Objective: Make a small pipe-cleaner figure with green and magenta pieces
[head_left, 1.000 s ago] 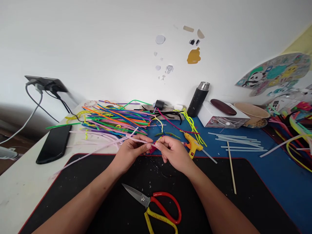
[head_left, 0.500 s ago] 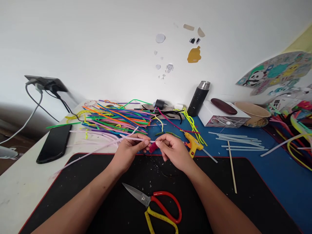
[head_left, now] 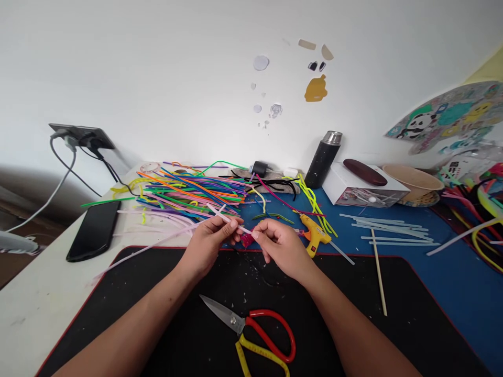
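Observation:
My left hand [head_left: 205, 245] pinches pale pink pipe cleaners between thumb and fingers, and crossed ends stick out at its upper left. One pale pipe cleaner [head_left: 245, 230] spans the short gap to my right hand [head_left: 283, 250], whose thumb and forefinger close on its other end. Just below that span, a small magenta piece [head_left: 247, 241] shows between the hands; how it is held is partly hidden by the fingers. Nearer to me, scissors [head_left: 238, 323] with one red and one yellow handle lie on the black mat [head_left: 188, 319].
Behind my hands spreads a heap of coloured pipe cleaners [head_left: 188, 191]. A yellow glue gun [head_left: 315, 235] lies right of them, near clear glue sticks [head_left: 393, 228] and a wooden stick [head_left: 379, 275]. A phone [head_left: 93, 230] rests at left; a black flask [head_left: 323, 161] stands against the wall.
The pale pipe cleaner between my hands now slants down to the right. Its crossed ends stand higher above my left hand, and the magenta piece has turned. The view has shifted slightly.

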Tool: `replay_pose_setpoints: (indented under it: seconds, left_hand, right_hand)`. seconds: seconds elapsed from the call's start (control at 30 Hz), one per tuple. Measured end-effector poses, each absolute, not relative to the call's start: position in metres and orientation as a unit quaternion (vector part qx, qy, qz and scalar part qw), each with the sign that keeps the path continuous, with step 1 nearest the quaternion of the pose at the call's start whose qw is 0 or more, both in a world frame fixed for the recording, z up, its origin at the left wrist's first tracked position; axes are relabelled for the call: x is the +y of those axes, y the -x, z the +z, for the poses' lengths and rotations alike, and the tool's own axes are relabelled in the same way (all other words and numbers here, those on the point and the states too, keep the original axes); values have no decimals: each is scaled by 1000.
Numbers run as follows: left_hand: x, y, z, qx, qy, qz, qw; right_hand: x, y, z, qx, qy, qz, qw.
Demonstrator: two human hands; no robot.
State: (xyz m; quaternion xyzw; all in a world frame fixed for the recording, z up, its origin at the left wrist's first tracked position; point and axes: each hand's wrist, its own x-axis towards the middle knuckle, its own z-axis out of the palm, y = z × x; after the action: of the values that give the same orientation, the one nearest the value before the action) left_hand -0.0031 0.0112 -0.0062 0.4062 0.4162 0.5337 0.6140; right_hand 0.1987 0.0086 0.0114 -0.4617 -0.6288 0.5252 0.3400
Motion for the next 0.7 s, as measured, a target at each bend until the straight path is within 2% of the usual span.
replay_pose_setpoints:
  seconds: [0.23, 0.5, 0.7]
  left_hand:
    - [11, 6, -1, 398, -424, 542, 607]
    - [4, 9, 4, 367, -509, 406, 664]
    - [3, 9, 8, 381, -571, 288, 668]
  right_hand:
    - [6, -196, 11, -660, 416, 546, 304]
    - [11, -199, 16, -591, 424, 573, 377]
    - [12, -200, 15, -575, 424, 571, 403]
